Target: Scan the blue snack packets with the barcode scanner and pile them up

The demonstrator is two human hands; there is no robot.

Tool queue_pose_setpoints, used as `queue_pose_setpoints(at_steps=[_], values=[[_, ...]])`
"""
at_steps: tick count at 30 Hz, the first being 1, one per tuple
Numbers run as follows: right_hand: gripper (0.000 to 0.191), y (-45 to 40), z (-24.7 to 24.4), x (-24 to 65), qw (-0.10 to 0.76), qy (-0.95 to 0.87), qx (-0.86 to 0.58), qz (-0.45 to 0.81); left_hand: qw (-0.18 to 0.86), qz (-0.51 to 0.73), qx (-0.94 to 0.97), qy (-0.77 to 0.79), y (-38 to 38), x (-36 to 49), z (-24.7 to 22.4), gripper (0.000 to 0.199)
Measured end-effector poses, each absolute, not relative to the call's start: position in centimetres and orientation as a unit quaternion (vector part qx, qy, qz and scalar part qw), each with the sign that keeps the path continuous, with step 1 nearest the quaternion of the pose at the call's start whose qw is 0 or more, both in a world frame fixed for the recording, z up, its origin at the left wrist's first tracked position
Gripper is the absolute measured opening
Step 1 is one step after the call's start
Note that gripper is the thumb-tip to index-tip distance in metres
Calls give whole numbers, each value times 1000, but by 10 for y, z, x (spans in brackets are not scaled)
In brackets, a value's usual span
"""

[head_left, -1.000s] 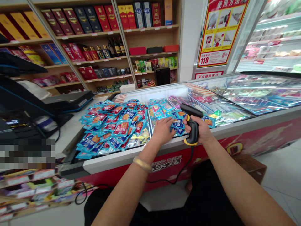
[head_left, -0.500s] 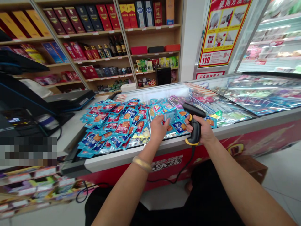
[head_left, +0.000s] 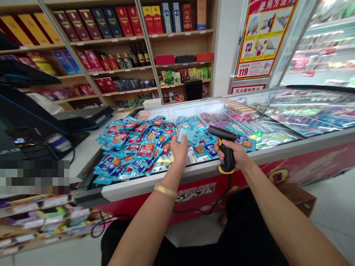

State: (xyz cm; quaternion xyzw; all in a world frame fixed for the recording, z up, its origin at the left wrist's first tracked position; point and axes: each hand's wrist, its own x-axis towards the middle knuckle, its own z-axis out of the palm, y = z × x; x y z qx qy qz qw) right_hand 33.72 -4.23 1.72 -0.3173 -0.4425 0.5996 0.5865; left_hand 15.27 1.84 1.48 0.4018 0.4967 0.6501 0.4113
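My left hand [head_left: 179,149] is closed on a light-blue snack packet [head_left: 186,136], its pale printed side facing up. In my right hand [head_left: 235,152] is a black barcode scanner [head_left: 227,159] with yellow trim, its head pointing left toward the packet. Left of my hands, a large heap of blue snack packets [head_left: 135,144] with red or dark-blue labels lies on the glass top of a chest freezer [head_left: 155,181]. A smaller group of similar packets [head_left: 206,147] lies below the scanner, between my hands.
The scanner's cable [head_left: 205,211] hangs down the freezer's red front. Left of the freezer stand a dark checkout machine [head_left: 24,122] and a counter. Shelves [head_left: 116,38] with boxes and bottles line the back. A wooden crate [head_left: 298,199] sits on the floor at right.
My left hand has moved slightly left, and the packet in it now lies flatter and shows more of its printed side. The scanner has shifted a little left and down.
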Motion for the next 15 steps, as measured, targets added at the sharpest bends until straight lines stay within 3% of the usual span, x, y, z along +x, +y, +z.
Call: queue_pose_setpoints(at_steps=[5, 11, 15], values=[[29, -44, 22, 335, 571, -457, -321, 602, 490, 658, 322, 472, 20, 152, 15, 26], [31, -45, 23, 336, 554, -469, -318, 610, 446, 652, 390, 473, 22, 154, 7, 63], [28, -44, 19, 337, 534, -489, -323, 610, 399, 643, 458, 466, 24, 153, 4, 37]])
